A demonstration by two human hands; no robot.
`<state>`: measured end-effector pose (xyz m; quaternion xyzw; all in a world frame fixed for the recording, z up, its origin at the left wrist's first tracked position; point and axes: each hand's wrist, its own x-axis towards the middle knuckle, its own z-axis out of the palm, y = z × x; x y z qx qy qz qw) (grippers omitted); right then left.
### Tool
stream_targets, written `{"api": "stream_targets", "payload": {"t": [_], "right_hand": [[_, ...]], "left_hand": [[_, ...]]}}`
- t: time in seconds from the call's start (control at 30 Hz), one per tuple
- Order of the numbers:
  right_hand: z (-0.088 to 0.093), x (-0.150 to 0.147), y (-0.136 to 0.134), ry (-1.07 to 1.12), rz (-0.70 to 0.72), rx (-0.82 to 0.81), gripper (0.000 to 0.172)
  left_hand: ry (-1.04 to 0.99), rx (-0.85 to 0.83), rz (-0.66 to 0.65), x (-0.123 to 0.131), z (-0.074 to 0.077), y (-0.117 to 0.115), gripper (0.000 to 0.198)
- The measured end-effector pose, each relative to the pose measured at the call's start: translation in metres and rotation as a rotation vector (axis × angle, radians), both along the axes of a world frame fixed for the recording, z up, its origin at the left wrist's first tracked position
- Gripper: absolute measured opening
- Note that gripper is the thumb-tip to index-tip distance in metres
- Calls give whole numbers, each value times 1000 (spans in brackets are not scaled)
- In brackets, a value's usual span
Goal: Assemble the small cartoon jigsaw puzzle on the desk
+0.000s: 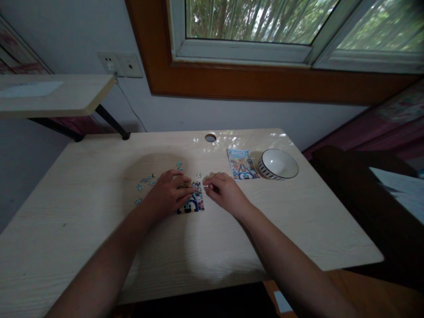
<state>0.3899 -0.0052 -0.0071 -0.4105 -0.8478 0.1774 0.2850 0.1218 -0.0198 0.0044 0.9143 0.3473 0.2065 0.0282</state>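
A small, partly assembled jigsaw puzzle lies on the pale wooden table. My left hand rests over its left part, fingers curled, fingertips pressing on the pieces along its upper edge. My right hand sits just right of the puzzle, fingers pinched together near its top right corner; what they hold is too small to make out. Several loose puzzle pieces lie scattered left of and behind my left hand.
A colourful reference picture card lies to the right, beside a white striped bowl. A cable hole sits at the table's back edge. A shelf stands at the left, a dark chair at the right.
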Motion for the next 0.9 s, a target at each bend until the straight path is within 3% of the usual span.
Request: {"api": "stream_targets", "payload": {"t": [0.9], "right_hand": [[7,-1,-4,-30,-14,-17,12]], "left_hand": [[18,-1,-11,-2,-5,3,27]]}}
